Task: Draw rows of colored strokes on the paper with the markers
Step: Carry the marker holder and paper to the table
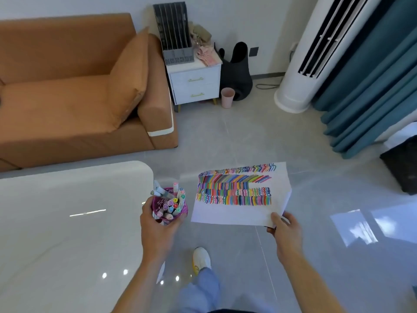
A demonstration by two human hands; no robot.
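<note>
Both hands full: our left hand (158, 224) grips the purple marker cup (183, 213), right hand (286, 229) pinches the paper (234, 213); tilting may spill markers (172, 203).

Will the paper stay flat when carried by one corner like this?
Probably not: the paper looks thin, and its right edge already folds near the right hand, which pinches one corner only. It seems very light, so moving air may flap it.

Left hand (158, 224): fingers wrapped round purple marker cup (156, 204), forearm stretched forward | right hand (285, 231): thumb on top, pinching paper sheet (225, 214) at near corner, arm out | hands apart
</note>
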